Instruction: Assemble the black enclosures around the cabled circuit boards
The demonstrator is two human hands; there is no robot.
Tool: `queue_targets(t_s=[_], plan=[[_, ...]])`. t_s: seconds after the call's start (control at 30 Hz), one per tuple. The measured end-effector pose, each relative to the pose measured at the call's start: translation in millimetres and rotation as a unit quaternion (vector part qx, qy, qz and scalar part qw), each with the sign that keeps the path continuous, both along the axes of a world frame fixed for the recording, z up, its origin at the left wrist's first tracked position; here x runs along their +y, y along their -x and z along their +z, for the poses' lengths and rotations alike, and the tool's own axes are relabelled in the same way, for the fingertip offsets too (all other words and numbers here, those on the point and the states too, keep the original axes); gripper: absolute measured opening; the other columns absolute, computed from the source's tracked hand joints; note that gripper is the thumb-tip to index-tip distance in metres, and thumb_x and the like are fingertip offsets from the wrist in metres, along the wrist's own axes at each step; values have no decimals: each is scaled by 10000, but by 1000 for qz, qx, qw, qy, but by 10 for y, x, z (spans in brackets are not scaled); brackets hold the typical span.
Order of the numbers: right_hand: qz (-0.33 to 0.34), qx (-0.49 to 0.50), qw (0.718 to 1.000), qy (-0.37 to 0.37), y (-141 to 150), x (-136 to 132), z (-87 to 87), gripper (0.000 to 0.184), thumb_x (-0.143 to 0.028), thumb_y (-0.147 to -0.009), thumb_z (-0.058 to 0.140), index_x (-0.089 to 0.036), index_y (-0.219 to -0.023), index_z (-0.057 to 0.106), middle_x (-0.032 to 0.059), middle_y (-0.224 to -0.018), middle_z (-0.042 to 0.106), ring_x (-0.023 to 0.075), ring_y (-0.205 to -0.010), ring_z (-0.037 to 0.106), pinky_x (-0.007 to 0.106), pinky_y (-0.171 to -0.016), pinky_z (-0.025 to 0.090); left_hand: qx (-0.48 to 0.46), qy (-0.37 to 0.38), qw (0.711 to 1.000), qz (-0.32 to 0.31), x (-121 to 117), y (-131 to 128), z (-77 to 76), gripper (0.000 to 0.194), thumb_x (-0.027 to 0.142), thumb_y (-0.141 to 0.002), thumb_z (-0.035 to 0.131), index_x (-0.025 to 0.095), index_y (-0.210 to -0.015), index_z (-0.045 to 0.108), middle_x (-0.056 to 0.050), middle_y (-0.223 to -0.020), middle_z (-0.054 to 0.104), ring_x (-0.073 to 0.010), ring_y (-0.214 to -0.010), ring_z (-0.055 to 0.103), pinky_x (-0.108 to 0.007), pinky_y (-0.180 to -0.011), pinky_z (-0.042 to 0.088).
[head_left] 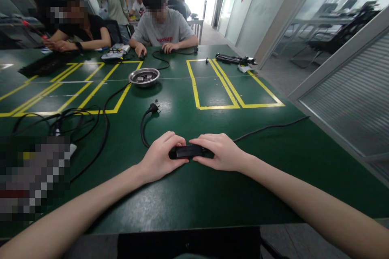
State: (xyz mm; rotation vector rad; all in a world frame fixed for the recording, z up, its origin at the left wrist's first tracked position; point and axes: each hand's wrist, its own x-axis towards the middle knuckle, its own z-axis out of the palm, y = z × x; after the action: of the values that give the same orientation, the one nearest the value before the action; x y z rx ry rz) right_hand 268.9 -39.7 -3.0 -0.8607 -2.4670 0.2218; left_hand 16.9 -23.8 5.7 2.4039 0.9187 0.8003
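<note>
Black box [189, 152] well inside table edge [194, 225]

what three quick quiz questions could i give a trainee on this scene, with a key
1. True or false: the left hand and the right hand are both at the black block.
2. What colour is the tape marking out rectangles on the table? a) red b) yellow c) blue
3. Fill in: beyond the black plug, farther from the person, stands a round metal ____.

Key: 1. True. 2. b. 3. Bowl.
</note>
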Motion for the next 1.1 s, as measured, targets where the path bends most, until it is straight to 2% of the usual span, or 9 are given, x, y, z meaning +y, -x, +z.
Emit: queue_targets(t_s=[0.13,0.3,0.43,0.53,0.7,0.8,0.93,1.0,1.1], plan=[[0,5,1000,3,-3,-6,-10,245,-392,-1002,639,-169,-1091,686,70,-924,749,197,-808,709,294,-671,498,-5,-28,999,-19,-1,5,-16,327,271,-843,812,205,-1127,663,-32,-922,696,-206,-856,654,-319,-753,549],[1,0,1000,-30,-15,4,-36,283,-425,-1033,591,-165,-1103,679,73,-892,745,196,-786,694,293,-667,477,23,-58,997,-40,5,27,0,190,332,-926,722,187,-1047,711,-69,-947,755,-223,-869,676,-363,-802,555],[0,-22,1000,-19,-33,24,-16,288,-433,-1047,569,-173,-1123,666,75,-944,747,183,-799,706,275,-663,473,34,-88,995,-41,21,46,-11,271,432,-958,700,174,-1036,730,-77,-875,757,-229,-822,663,-370,-759,539],[18,-15,999,-21,-44,24,-5,288,-427,-1056,563,-173,-1150,661,80,-991,760,181,-819,721,274,-672,488,39,-106,993,-45,25,46,-14,281,441,-975,677,177,-1052,731,-80,-876,754,-230,-820,660,-369,-748,530],[10,-11,999,-30,-47,20,-17,277,-408,-1059,559,-173,-1156,668,91,-1018,767,191,-843,730,285,-711,517,46,-87,994,-47,33,40,-12,275,432,-961,697,185,-1076,724,-81,-949,767,-233,-863,679,-368,-774,535],[9,-41,999,-21,-31,17,9,348,-431,-1053,558,-159,-1254,640,107,-1113,744,197,-868,727,287,-693,530,47,-76,995,-50,45,43,-14,281,443,-980,683,174,-1047,726,-69,-873,752,-223,-814,657,-359,-753,525],[41,-125,989,-73,19,-28,59,530,-466,-1036,578,-220,-1501,519,121,-1270,674,190,-858,713,270,-625,519,37,-61,996,-54,51,35,-16,289,444,-990,677,158,-1002,719,-65,-835,740,-220,-782,642,-360,-744,523],[24,-164,982,-89,36,-50,63,497,-404,-1044,559,-280,-1523,516,92,-1230,672,154,-764,685,243,-573,482,37,-54,997,-51,52,35,-23,277,426,-983,687,162,-1059,721,-75,-889,756,-234,-830,659,-379,-782,541],[-32,-158,984,-81,-10,-24,44,503,-369,-1011,576,-303,-1509,548,68,-1172,684,122,-653,640,234,-539,457,47,-77,995,-32,59,60,-45,459,372,-967,704,188,-1380,628,-133,-1237,743,-302,-1129,654,-471,-964,545]])
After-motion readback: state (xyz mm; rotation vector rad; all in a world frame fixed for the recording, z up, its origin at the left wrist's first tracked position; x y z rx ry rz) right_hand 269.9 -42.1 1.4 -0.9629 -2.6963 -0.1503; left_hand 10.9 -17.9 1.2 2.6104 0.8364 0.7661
